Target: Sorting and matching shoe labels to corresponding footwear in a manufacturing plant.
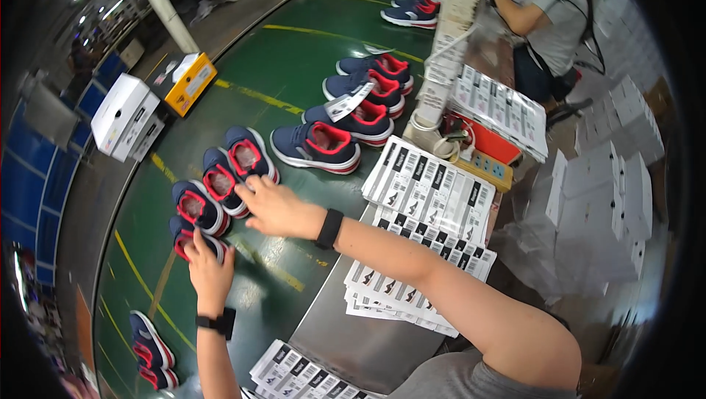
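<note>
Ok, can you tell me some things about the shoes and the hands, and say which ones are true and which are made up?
1. The shoes are yellow with green insides. False: they are dark blue with red insides and red trim.
2. The right hand rests on the shoes on the green belt. True.
3. The left hand holds a white box. False: it touches the nearest blue shoe; the white box lies apart at the belt's far side.
4. Both wrists wear a black band. True: one shows on the right wrist and one on the left wrist.
5. Sheets of printed labels lie to the right of the belt. True.
</note>
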Available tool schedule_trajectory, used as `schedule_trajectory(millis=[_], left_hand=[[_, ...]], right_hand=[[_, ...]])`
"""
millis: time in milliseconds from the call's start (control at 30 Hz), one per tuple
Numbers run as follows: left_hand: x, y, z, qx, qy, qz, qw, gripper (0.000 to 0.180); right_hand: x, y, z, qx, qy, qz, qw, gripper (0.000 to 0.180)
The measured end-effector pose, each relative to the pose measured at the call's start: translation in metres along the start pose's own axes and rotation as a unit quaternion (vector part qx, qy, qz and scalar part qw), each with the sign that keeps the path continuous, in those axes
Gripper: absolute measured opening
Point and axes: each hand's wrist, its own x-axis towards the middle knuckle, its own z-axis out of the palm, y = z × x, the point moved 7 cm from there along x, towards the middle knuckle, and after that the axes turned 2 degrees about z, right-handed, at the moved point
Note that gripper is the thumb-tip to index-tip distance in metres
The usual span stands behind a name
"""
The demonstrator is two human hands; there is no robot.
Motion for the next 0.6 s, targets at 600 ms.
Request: schedule_trajectory(millis=[600], left_hand=[[0.020,-0.021,-0.032,0.131,0.029,-0.110,0.985,0.052]], right_hand=[[0.077,0.048,0.010,-0.165,-0.188,-0.028,0.968,0.066]])
